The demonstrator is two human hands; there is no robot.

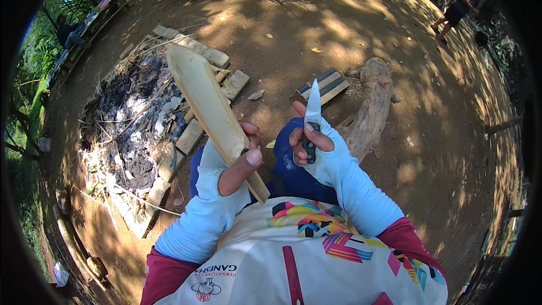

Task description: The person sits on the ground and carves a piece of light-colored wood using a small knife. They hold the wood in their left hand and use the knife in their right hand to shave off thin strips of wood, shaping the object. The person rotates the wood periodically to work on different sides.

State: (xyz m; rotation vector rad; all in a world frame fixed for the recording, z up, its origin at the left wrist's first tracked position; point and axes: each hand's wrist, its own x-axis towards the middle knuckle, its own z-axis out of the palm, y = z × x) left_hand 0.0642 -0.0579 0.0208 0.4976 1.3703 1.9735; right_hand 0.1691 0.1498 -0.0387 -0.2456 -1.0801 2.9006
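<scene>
A long pale wooden piece (204, 99) with a hollowed face and a narrow handle end slants up and to the left in front of me. Near its narrow end, my left hand (241, 164) is closed round it, thumb on top. My right hand (311, 138) grips a small knife (313, 110) by its dark handle, its bright blade pointing up. Blade and wood are apart. Pale blue sleeves reach over both palms.
At the left lies a fire pit (138, 113) of ash and char, edged with bricks (234, 85). Ahead are a striped wooden block (329, 87) and a thick log (370, 107). One person (457, 8) stands far right; another (70, 31) sits far left by a bench.
</scene>
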